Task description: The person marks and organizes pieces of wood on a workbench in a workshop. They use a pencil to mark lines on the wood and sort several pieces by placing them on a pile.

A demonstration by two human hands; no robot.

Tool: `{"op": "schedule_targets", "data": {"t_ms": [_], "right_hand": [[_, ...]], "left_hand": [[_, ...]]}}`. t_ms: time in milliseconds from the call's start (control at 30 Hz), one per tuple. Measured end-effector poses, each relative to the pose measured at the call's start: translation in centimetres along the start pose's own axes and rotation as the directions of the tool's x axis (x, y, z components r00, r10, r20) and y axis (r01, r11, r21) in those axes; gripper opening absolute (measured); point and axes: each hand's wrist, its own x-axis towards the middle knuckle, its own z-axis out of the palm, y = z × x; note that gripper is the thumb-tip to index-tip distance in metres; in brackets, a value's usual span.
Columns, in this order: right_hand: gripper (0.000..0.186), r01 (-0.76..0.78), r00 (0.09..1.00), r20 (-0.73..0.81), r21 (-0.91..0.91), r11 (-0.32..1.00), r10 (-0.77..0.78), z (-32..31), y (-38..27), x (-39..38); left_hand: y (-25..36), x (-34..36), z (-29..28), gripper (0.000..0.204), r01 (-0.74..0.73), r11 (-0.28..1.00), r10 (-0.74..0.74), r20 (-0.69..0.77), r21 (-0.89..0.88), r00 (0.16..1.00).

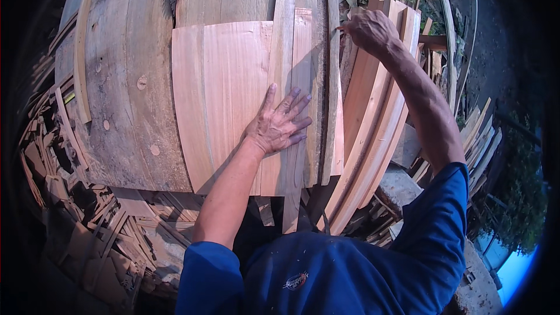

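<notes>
My left hand [277, 121] lies spread, palm down, on a long narrow strip [283, 41] over a pale pink wooden board [221, 93]. My right hand [370, 30] is up at the upper right, fingers closed round a small thin reddish thing that I cannot make out, near the long edge of a darker weathered strip [328, 70]. The pink board rests on a grey, weathered plank surface [128, 81].
A stack of thick sawn timbers [373, 122] stands along the right. Offcut piles [99, 233] crowd the lower left, and more slats [481, 146] lie at the far right beside concrete blocks [396, 189]. Greenery and dark ground show beyond the wood.
</notes>
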Motion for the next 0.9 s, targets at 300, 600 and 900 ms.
{"op": "schedule_targets", "data": {"t_ms": [300, 600, 900], "right_hand": [[0.03, 0.006, 0.999, -0.042, 0.614, 0.789, 0.025, -6.0, -16.2, -19.5], [0.043, 0.054, 0.977, 0.113, 0.689, 0.723, -0.182, -1.1, -31.0, -28.4], [0.042, 0.101, 0.985, 0.041, 0.656, 0.748, -0.169, -0.3, -31.9, -28.5]], "left_hand": [[-0.2, -0.5, 2.2, 0.044, 0.009, 0.999, 0.001, -0.192, 0.049, 0.981], [0.0, 0.0, 2.8, 0.045, 0.01, 0.997, 0.008, -0.242, 0.074, 0.97], [0.1, -0.3, 3.1, 0.045, 0.037, 0.99, -0.004, -0.24, 0.136, 0.971]]}}
